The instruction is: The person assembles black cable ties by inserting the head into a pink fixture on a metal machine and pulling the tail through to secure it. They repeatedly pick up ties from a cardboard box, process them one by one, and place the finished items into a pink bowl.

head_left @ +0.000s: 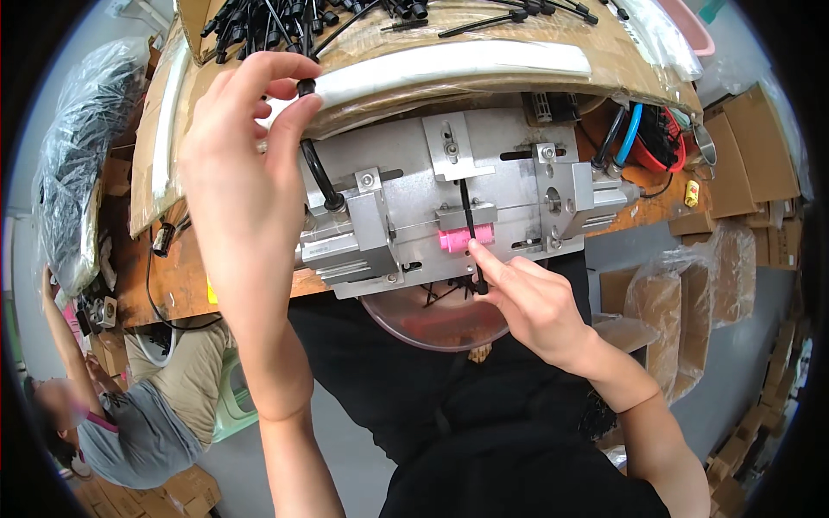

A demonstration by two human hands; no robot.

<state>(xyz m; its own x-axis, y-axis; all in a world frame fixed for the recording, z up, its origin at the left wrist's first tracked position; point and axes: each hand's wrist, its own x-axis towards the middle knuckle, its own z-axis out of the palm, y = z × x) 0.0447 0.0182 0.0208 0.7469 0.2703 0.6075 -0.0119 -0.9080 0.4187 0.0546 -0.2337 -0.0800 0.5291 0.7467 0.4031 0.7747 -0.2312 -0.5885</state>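
High on the left, my left hand (246,155) pinches a thin black plastic rod (306,86) by its thicker end between thumb and fingertips, in front of the heaped rods. My right hand (544,311) grips the lower end of another black rod (467,204), which lies across a metal fixture (414,192). Its index fingertip presses by a pink block (452,241) on the fixture, where the rod passes over. The rod's upper end meets a small metal bracket (447,147).
Pneumatic cylinders (332,250) flank the fixture. A cardboard sheet (371,104) behind it carries a pile of black rods (259,26). Below the front edge is a clear plastic bowl (406,321) with loose rods. A red basket (665,142) stands right; a co-worker (155,423) sits at left.
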